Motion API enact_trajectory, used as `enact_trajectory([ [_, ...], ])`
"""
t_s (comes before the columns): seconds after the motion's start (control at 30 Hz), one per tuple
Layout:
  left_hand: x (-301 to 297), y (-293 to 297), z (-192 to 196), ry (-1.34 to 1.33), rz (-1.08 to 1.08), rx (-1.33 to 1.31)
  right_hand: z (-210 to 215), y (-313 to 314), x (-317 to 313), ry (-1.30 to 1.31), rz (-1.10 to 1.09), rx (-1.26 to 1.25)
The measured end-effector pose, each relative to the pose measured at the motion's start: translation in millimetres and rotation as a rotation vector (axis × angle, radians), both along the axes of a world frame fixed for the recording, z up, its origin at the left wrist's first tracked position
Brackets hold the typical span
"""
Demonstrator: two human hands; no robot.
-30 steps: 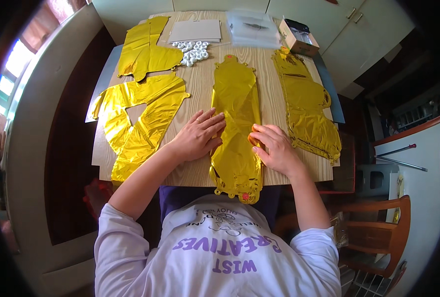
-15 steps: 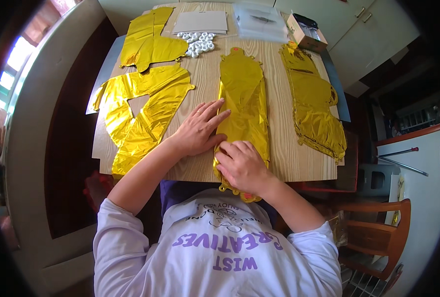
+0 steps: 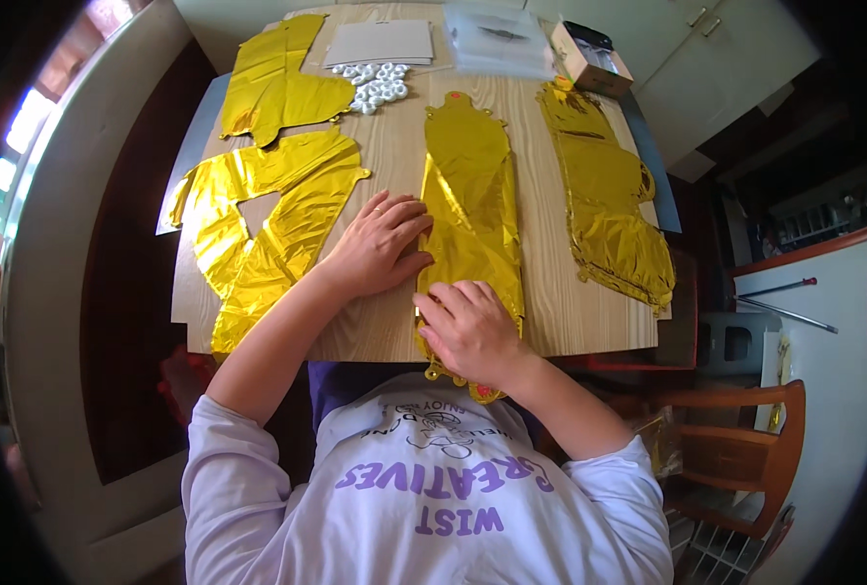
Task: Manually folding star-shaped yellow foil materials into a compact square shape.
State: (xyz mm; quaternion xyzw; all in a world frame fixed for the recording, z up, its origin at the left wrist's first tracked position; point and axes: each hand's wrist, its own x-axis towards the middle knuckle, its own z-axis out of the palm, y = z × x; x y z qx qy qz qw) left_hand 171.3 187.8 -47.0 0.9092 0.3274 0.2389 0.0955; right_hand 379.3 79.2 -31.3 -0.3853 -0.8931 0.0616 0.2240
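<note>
My left hand (image 3: 383,244) lay loose and unclenched, fingers slightly bent, fingertips at the left edge of the middle gold foil piece (image 3: 472,210). My right hand (image 3: 474,330) was curled down over the same foil, lower down; couldn't tell whether its fingers pinched the film or only pressed it. That foil lay lengthwise on the wood-grain desk (image 3: 542,263), straight in front of me, lower tip past the near edge and partly hidden by my right hand.

Around it: left foil piece (image 3: 307,205) with an angular gap in its middle, my left forearm crossing in front of its lower end. Upper-left foil piece (image 3: 287,93) just beyond that one; touching or not, couldn't tell. Right foil piece (image 3: 604,180), crinkled, near the desk's right edge, apart from the middle one. Small white rings (image 3: 383,90) heaped loose between the upper-left foil and the middle one's far tip; pale flat cards (image 3: 379,44) stacked just behind them. Brown chair (image 3: 789,444) off the desk, to my right.

Containers: clear plastic sleeves (image 3: 500,41) in a flat pile at the far side, dark mark showing; open box (image 3: 604,80) at the far right corner, a black item (image 3: 587,37) on top and pale contents inside, too small to identify.
</note>
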Motion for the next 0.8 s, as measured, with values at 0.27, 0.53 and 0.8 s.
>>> enact_trajectory([
  [0.27, -1, -1, -2, -0.014, 0.005, 0.003, -4, -13, -12, -0.081, -0.083, -0.006],
  [0.53, -1, -2, 1, 0.032, 0.004, -0.035, -8, -12, -13, -0.071, -0.111, -0.049],
  [0.8, 1, 32, -2, 0.069, 0.015, 0.023, -11, -17, -14, -0.087, -0.12, -0.037],
])
